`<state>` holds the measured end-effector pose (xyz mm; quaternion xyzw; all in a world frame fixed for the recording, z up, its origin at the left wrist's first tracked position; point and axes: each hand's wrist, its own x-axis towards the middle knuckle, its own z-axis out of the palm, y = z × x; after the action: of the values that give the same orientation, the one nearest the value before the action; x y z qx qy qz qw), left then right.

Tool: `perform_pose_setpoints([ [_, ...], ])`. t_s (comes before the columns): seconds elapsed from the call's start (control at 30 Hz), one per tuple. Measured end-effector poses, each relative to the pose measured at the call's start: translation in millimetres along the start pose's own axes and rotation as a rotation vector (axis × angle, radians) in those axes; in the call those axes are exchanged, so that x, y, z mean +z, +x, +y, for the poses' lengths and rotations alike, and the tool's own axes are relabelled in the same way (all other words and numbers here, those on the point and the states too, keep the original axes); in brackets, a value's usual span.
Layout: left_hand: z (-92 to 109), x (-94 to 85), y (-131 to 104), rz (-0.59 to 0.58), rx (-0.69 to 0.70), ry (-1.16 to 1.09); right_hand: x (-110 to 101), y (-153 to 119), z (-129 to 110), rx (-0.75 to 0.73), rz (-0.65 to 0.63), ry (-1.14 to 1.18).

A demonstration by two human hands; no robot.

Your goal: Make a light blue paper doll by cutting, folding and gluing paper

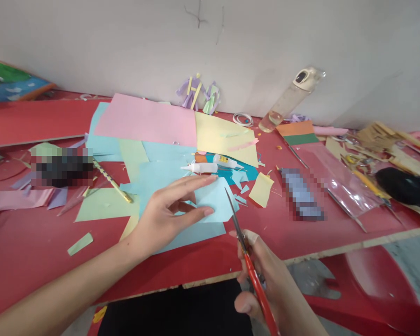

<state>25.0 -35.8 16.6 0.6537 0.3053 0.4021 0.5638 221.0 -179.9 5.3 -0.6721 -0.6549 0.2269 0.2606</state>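
Between the fingers and thumb of my left hand point(163, 207) is a small piece of light blue paper point(217, 200), raised over larger blue sheets. My right hand point(269, 263) grips a pair of scissors point(256, 278) with red handles, their blades pointing up and away beside the paper's right edge. Whether the blades touch the paper I cannot tell. Small blue offcuts point(240, 177) lie just past the held piece. Two white glue bottles point(205, 167) rest on their sides behind my left hand.
Pink paper point(147, 119) and yellow paper point(222, 133) lie toward the wall. Paper figures point(192, 93) and a tilted clear bottle point(287, 102) lean there. A yellow patterned pencil point(112, 181) lies left; a plastic sleeve point(336, 175) right. A red chair point(381, 275) stands below the table edge.
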Motion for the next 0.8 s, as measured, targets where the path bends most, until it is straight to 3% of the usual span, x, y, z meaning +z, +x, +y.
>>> perform_pose_setpoints([
  [0.17, -0.6, 0.0, -0.9, -0.006, 0.005, 0.02, -0.5, 4.5, -10.0, 0.058, -0.034, 0.189],
  [0.53, 2.7, 0.5, 0.6, -0.02, 0.037, 0.048, 6.7, 1.8, -22.6, 0.2, 0.083, 0.226],
  [0.8, 3.1, -1.3, -0.2, -0.028, 0.033, 0.051, -1.0, 2.8, -14.9, 0.15, -0.018, 0.175],
])
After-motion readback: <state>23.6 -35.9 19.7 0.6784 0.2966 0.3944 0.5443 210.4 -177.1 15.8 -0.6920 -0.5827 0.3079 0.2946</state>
